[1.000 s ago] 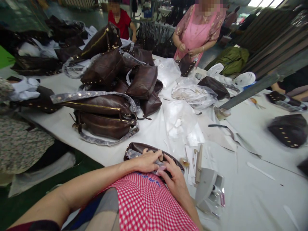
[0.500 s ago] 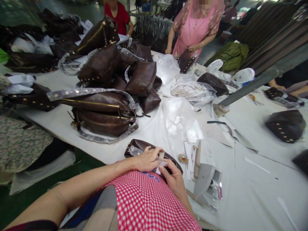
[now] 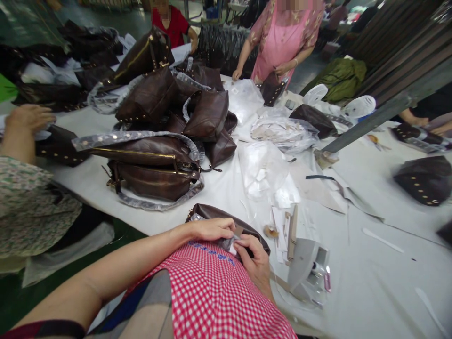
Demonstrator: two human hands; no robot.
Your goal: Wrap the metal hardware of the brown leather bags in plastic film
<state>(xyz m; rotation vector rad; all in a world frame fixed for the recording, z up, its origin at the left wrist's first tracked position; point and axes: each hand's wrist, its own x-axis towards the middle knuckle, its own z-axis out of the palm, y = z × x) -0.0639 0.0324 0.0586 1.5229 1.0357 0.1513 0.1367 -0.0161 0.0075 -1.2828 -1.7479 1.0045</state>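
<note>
A dark brown leather handbag (image 3: 215, 212) lies at the table's near edge, against my checked apron. My left hand (image 3: 212, 229) rests over it with fingers bent and pressed onto a clear plastic-wrapped strap (image 3: 226, 243). Facing it from the right, my right hand (image 3: 254, 259) pinches a small white piece (image 3: 233, 246) by the strap. Between the fingertips of both hands shows a small brown-grey patch (image 3: 239, 230). My hands cover much of the bag's near side, and the fine detail at the fingertips is hidden.
Brown handbags with plastic-wrapped straps (image 3: 151, 179) are piled ahead on the left. Clear plastic bags (image 3: 261, 169) lie in the middle. A tape dispenser (image 3: 307, 270) stands to my right. A metal post (image 3: 374, 125) slants across the right. Co-workers stand around the table.
My left fingers have come down flatter and closer to the strap; my right hand keeps its pinch. At the far left, a co-worker's hand has come into view over a bag.
</note>
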